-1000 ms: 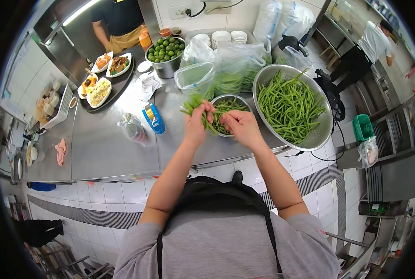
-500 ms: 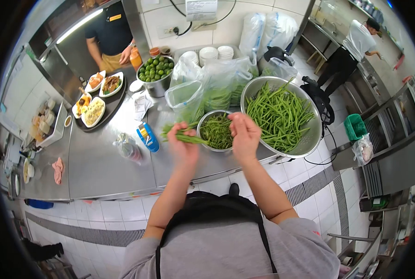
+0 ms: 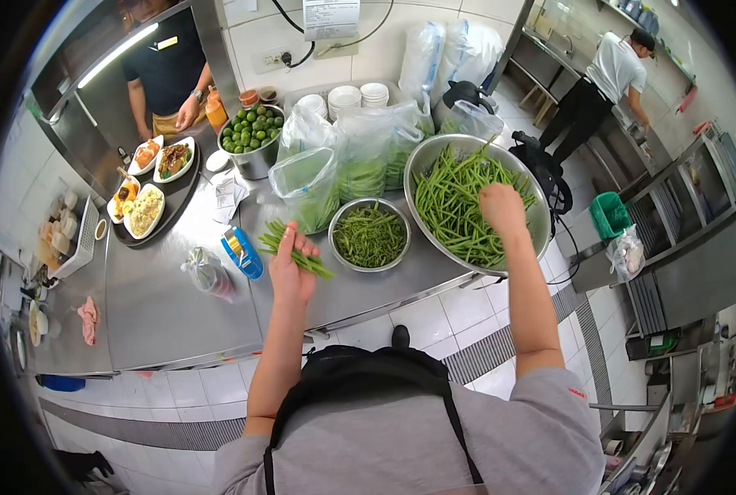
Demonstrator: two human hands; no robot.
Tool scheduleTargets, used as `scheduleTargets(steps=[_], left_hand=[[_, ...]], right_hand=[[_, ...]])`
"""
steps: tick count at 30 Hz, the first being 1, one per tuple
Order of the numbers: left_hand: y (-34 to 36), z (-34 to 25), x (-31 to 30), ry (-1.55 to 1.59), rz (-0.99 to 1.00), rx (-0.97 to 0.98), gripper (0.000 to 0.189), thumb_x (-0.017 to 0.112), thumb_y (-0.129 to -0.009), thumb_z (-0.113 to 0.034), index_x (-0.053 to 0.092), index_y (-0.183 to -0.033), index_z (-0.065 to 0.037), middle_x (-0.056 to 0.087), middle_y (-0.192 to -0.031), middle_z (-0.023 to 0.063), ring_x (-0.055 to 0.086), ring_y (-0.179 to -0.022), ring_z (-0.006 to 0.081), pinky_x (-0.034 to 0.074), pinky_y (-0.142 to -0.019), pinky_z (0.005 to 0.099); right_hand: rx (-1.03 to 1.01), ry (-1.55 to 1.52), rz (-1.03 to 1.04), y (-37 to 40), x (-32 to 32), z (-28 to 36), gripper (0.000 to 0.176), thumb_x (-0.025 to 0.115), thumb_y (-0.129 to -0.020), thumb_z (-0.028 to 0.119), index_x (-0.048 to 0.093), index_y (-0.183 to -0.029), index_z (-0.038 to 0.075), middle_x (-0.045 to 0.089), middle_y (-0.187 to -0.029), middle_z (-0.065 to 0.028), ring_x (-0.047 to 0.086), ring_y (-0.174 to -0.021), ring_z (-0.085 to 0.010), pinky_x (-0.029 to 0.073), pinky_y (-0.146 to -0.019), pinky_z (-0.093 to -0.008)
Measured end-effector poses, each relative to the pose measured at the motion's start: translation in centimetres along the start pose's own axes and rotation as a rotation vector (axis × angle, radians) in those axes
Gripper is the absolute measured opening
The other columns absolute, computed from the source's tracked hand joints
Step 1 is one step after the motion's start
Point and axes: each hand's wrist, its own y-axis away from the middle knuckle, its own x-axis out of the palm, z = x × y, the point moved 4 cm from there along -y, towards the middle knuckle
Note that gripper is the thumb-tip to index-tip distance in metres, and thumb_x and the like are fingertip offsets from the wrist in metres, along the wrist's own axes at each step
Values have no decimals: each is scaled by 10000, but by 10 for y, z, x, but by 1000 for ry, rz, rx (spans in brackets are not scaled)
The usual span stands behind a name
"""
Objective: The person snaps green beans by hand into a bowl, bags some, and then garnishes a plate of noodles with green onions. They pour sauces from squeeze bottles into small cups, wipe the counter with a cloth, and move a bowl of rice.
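Observation:
My left hand (image 3: 293, 268) is closed round a small bunch of long green beans (image 3: 270, 238), held over the steel counter left of a small steel bowl. Inside that small bowl (image 3: 332, 248) lies a heap of short green trimmings (image 3: 369, 236). To its right, a large metal colander (image 3: 541, 236) is piled with loose green beans (image 3: 450, 202). My right hand (image 3: 504, 208) is at the right part of this pile, fingers curled down against the beans. What its fingertips grip is hidden beneath the hand.
Plastic bags of cut beans (image 3: 306, 188) stand behind the small bowl. A pot of green limes (image 3: 256, 157), a blue and yellow packet (image 3: 242, 252) and a tray of plated dishes (image 3: 149, 235) are further left. One person (image 3: 170, 74) stands across the counter, another (image 3: 607, 82) at the back right.
My right hand has moved right, from above the small bowl to the beans in the colander. My left hand, still holding its bunch, has drawn away from the bowl's edge.

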Motion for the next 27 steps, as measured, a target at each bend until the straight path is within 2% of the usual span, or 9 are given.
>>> scheduleTargets(steps=[5, 10, 13, 17, 20, 22, 23, 26, 27], left_hand=[[0, 8, -2, -90, 113, -143, 151, 509, -882, -165, 508, -994, -63, 349, -601, -42, 326, -478, 58, 302, -462, 224], [5, 11, 15, -206, 121, -141, 123, 507, -877, -134, 531, -968, -56, 333, -551, -52, 326, -468, 48, 282, -439, 214], [7, 3, 29, -577, 168, -56, 142, 533, -866, -122, 576, -965, -29, 448, -549, -37, 443, -516, 57, 359, -463, 222], [37, -12, 108, -1294, 767, 698, 468, 635, -689, 13, 551, -1140, -81, 634, -822, 73, 625, -732, 194, 495, -666, 261], [38, -12, 138, -1350, 660, 902, 395, 623, -646, 6, 615, -1026, -99, 628, -839, 87, 619, -780, 262, 495, -719, 298], [21, -1, 127, -1518, 707, 784, 257, 605, -684, -15, 640, -928, -88, 627, -834, 88, 600, -785, 297, 485, -713, 332], [18, -4, 120, -1527, 678, 805, 257, 605, -684, -15, 640, -928, -88, 627, -834, 88, 600, -785, 297, 485, -713, 332], [24, -14, 95, -1313, 631, 584, 132, 603, -759, -115, 593, -836, -7, 582, -669, 123, 587, -646, 274, 442, -574, 358], [27, -17, 88, -1334, 595, 615, 132, 603, -759, -115, 593, -836, -7, 582, -669, 123, 587, -646, 274, 442, -574, 358]], right_hand=[[82, -145, 139, 8, 16, -32, 196, 493, -724, 124, 642, -701, -2, 616, -750, -216, 598, -723, -387, 486, -718, -439], [46, -83, 172, 12, 34, -34, 207, 499, -742, 143, 627, -701, -14, 614, -767, -211, 591, -739, -384, 475, -695, -457], [24, -52, -138, 19, -30, -2, 139, 513, -760, 121, 578, -727, 2, 594, -772, -180, 584, -688, -356, 474, -636, -446], [-164, 3, -239, 39, -113, 79, 84, 538, -764, 100, 543, -726, 25, 552, -733, -130, 565, -625, -310, 465, -570, -403], [-428, 17, -279, 47, -120, 135, 40, 556, -745, 59, 548, -734, 21, 538, -717, -119, 547, -603, -306, 449, -534, -368], [-501, -448, -282, 49, -120, 154, 41, 579, -744, 19, 578, -780, 1, 538, -701, -102, 544, -577, -246, 436, -515, -313], [-531, -458, -288, 47, -115, 158, 41, 579, -744, 19, 578, -780, 1, 538, -701, -102, 544, -577, -246, 436, -515, -313], [-257, -1445, 40, 38, -64, 164, 98, 558, -833, 40, 603, -857, -43, 557, -694, -37, 502, -588, -83, 407, -524, -214], [-300, -1467, 56, 39, -54, 177, 98, 558, -833, 40, 603, -857, -43, 557, -694, -37, 502, -588, -83, 407, -524, -214]])
